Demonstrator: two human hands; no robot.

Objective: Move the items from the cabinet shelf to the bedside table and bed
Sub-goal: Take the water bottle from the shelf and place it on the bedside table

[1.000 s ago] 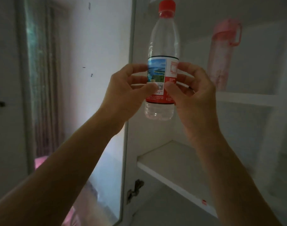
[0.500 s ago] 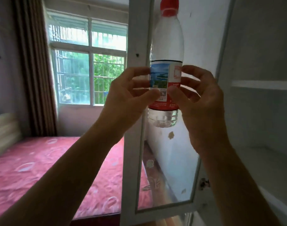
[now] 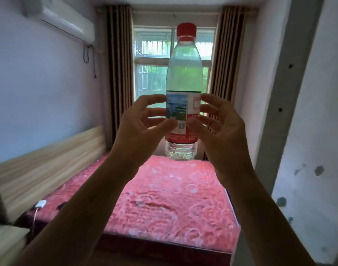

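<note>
Clear water bottle [image 3: 184, 77] held upright by both hands, left [image 3: 140, 131] and right [image 3: 223, 131]

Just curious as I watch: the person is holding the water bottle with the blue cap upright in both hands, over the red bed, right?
Not quite: the head view shows the water bottle's cap is red, not blue. The rest holds: left hand and right hand hold it upright over the red bed.

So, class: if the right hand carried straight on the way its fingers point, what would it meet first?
The right hand points left, so the water bottle it already grips; beyond that, the left hand.
</note>
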